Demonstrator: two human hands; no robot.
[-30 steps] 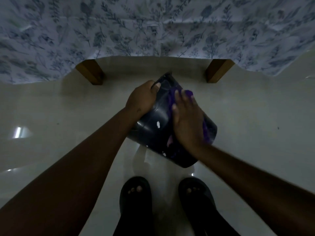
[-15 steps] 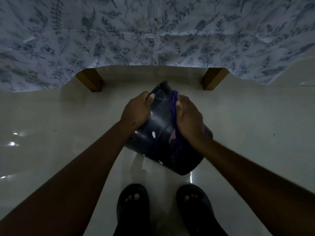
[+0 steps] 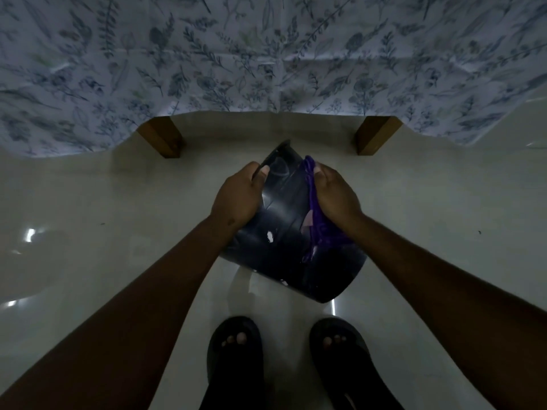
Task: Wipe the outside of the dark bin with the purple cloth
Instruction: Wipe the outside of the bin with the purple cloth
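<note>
Left hand (image 3: 241, 199) clamped on dark bin (image 3: 291, 232) rim, right hand (image 3: 334, 193) bunching purple cloth (image 3: 318, 223) against its wall, bin tilted above sandalled feet (image 3: 233, 347); mid-wipe, probably next dragging cloth across unwiped side.

A dimly lit room in a home. A glossy pale tiled floor (image 3: 429, 202) reflects small spots of light. At the far side, a white cloth printed with blue-grey leaves (image 3: 266, 54) drapes over a piece of furniture standing on two wooden legs (image 3: 161, 139). The person's feet wear dark open-toed house sandals (image 3: 235, 347).
</note>
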